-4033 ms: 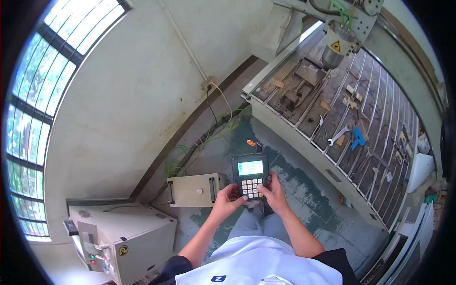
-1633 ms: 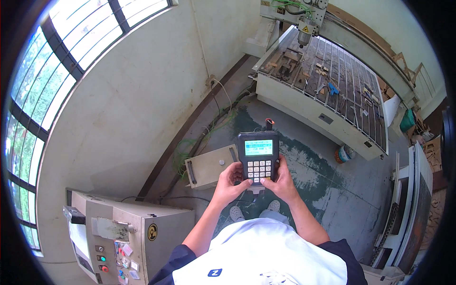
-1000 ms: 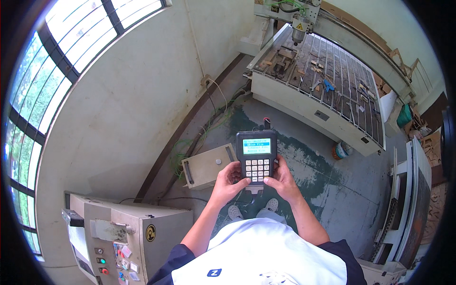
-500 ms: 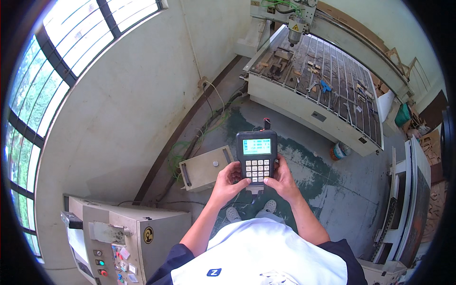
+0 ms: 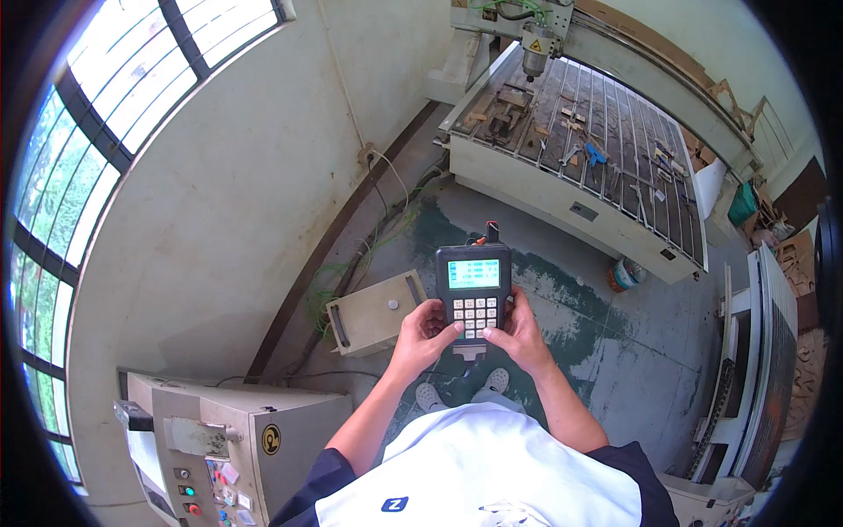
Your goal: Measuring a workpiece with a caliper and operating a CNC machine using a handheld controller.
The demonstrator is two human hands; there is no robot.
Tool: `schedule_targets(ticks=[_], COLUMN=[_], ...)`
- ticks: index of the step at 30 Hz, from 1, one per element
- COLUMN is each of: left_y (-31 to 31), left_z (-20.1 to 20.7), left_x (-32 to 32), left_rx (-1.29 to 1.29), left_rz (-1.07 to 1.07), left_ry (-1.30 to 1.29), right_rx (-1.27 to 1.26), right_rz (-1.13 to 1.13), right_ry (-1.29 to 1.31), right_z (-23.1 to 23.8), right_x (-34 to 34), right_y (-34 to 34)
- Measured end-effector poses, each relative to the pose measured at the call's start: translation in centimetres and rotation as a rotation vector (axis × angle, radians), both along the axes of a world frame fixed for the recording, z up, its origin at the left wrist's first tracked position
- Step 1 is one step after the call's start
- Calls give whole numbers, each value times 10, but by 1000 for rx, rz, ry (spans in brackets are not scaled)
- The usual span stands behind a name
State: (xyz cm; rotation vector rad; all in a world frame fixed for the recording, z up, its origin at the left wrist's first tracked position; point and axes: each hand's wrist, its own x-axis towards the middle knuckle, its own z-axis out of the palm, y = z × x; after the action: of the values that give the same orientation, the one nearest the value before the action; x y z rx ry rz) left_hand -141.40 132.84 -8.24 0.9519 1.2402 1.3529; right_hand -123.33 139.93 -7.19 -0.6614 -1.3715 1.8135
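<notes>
Held upright in front of me is a black handheld controller (image 5: 446, 303) with a lit screen (image 5: 473, 273) and a pad of pale keys (image 5: 475, 313). My left hand (image 5: 423, 338) is closed round its lower left side, the thumb lying by the bottom keys. On the lower right side my right hand (image 5: 524, 332) grips it too, its thumb close to the bottom row. The fingers behind the case are partly hidden. A black stub with a red tip (image 5: 492, 231) stands up from the controller's top edge.
Ahead is a CNC router table (image 5: 562, 198) strewn with loose tools, its spindle (image 5: 535, 57) hanging from a gantry. A beige box (image 5: 376, 314) stands on the floor beside cables. At lower left is a control cabinet (image 5: 299, 422) with buttons; a bucket (image 5: 623, 275) sits by the router.
Both thumbs have shifted slightly upward on the keypad. The surroundings have slid a little left in view, while both hands keep their hold on the controller.
</notes>
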Motion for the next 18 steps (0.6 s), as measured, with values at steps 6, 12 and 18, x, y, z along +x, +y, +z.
schedule_targets(ticks=[6, 12, 18], left_y=[21, 45, 82], left_z=[-1, 5, 8], left_x=[13, 49, 95], left_rx=[-56, -33, -29], left_rz=[-4, 109, 148], left_ry=[199, 116, 203], right_rx=[18, 12, 48], right_rz=[37, -17, -85], right_ry=[-16, 25, -8], right_z=[-6, -14, -23], right_x=[17, 43, 85], right_y=[16, 35, 64])
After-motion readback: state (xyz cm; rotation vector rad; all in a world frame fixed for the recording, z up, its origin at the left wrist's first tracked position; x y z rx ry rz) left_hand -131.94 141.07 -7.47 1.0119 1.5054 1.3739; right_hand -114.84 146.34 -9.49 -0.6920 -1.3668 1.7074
